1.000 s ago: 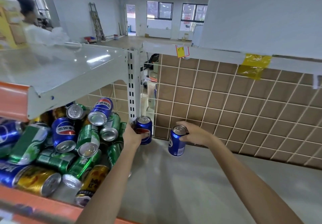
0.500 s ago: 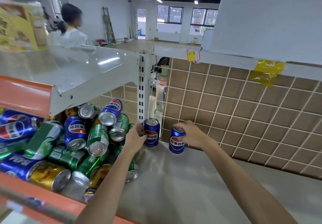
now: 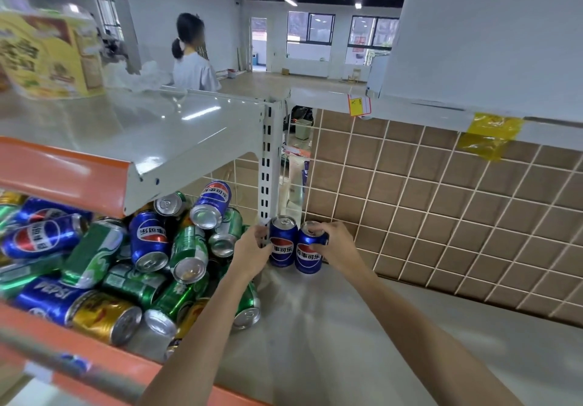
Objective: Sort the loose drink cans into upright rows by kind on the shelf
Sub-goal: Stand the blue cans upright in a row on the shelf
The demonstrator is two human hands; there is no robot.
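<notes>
Both upright blue cans now stand side by side at the back left corner of the shelf point(image 3: 362, 336); a second ago the right one stood well apart from its partner. The right hand point(image 3: 339, 247) curls over the top rim of the right blue can point(image 3: 307, 254), holding it from above, and this can touches or nearly touches the left blue can point(image 3: 282, 244). The left hand point(image 3: 252, 252) steadies that left can from its side, fingers wrapped near the slotted white upright point(image 3: 268, 165).

These cans look like stiff, smooth metal, probably slippery; whether they are full I cannot tell. A hold round the body or over the rim suits them, and squeezing hard would dent an empty one.

To the left lies the pile of loose cans point(image 3: 132, 266), blue, green and gold, on their sides and stacked. Pulling one from low down could set others rolling toward the orange front edge point(image 3: 104, 371). Rightward the shelf is bare along the grid back panel point(image 3: 441, 210), giving room for further rows.
</notes>
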